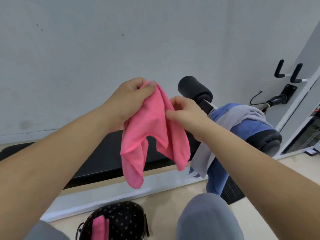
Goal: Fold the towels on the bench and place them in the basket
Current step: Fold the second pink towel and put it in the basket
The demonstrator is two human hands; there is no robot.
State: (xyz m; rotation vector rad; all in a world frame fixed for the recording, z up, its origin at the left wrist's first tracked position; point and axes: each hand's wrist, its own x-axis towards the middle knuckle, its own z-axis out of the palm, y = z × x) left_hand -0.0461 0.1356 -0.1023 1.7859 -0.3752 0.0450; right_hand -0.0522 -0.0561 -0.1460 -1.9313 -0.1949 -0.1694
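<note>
Towel (152,135), pink and crumpled, hangs above the desk (103,156), left hand (131,99) pinching its top corner, right hand (185,113) pinching one edge. Loose corners may slip, so the fold could come crooked.

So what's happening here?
A person is holding a crumpled pink cloth towel up over the black padded bench, left hand gripping its top corner and right hand pinching an edge; it isn't folded yet. A blue towel and a grey towel lie draped over the bench's end. The black dotted basket on the floor already holds a rolled pink cloth.
</note>
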